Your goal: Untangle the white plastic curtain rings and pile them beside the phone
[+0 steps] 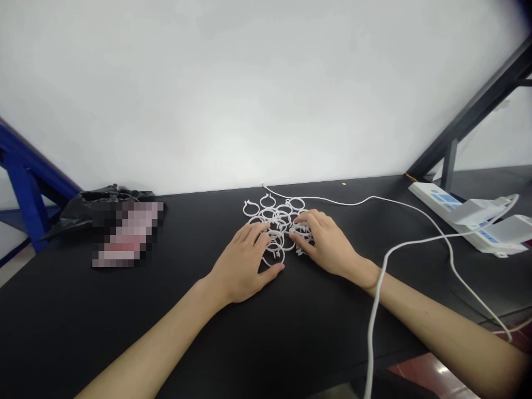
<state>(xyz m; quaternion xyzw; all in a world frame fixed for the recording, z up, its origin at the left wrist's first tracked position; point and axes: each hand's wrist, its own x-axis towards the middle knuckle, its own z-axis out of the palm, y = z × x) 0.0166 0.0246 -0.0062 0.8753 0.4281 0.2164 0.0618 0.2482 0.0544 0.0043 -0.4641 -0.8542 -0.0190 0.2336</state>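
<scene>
A white cable (pixel 376 302) crosses the right forearm above the black surface (pixel 291 332). The left hand (pixel 245 260) lies open, fingers flat on a cluster of white plastic rings (pixel 274 216) mid-surface. The right hand (pixel 328 244) curls over the cluster's right side, perhaps pinching a ring; I cannot tell.

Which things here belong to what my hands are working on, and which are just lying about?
In hand: white plastic rings, touched by left hand and right hand.
Lying about: white cable, power strip, black plastic bag, all on the black table.
</scene>
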